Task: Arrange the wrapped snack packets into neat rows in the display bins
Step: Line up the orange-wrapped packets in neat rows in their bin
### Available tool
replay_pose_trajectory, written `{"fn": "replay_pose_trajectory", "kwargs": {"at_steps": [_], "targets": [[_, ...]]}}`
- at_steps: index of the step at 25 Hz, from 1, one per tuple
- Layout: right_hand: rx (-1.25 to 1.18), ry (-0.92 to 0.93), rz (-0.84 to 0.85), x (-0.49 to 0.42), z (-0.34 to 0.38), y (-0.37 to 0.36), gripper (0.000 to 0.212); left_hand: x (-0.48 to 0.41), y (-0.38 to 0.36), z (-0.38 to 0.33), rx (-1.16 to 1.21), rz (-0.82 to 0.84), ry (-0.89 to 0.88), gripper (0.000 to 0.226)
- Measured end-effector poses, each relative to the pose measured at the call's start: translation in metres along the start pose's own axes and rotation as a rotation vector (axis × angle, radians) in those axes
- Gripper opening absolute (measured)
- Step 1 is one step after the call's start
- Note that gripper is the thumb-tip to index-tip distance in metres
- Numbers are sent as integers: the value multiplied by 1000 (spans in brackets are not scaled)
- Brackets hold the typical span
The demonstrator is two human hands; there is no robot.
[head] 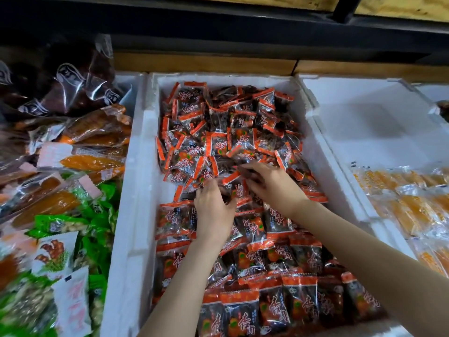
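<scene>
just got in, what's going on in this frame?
A person is sorting red-and-black snack packets in the middle foam bin. The near half already lies in overlapping rows; the far half is a loose heap. The left hand and right hand are both at the edge of that heap, fingers curled into packets there. The bin to the right holds yellow packets at its near end. To the left lie mixed green and orange packs.

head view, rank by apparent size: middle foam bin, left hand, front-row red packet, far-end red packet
1. middle foam bin
2. left hand and front-row red packet, too alike to rank
3. far-end red packet, though distance may shrink it
</scene>
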State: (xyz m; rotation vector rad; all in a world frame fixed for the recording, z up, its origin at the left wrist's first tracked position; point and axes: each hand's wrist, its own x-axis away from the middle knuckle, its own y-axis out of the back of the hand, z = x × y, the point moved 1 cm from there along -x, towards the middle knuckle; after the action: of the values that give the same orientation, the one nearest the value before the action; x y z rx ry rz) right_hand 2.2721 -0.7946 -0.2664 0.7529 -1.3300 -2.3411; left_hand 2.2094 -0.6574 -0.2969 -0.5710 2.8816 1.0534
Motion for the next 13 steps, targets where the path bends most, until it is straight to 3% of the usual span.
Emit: {"fn": "replay_pose_trajectory", "kwargs": {"at_steps": [2, 7, 9, 13], "targets": [[-80, -8, -84, -4, 4, 7, 36, 2, 7, -6, 89, -39, -55, 33], [-205, -70, -229, -6, 24, 28, 25, 0, 33, -18, 413, -239, 3, 24], [-274, -76, -210, -4, 32, 37, 18, 1, 38, -22, 469, -168, 90, 30], [-431, -113, -4, -4, 31, 40, 19, 4, 33, -23, 639, 138, 183, 50]]}}
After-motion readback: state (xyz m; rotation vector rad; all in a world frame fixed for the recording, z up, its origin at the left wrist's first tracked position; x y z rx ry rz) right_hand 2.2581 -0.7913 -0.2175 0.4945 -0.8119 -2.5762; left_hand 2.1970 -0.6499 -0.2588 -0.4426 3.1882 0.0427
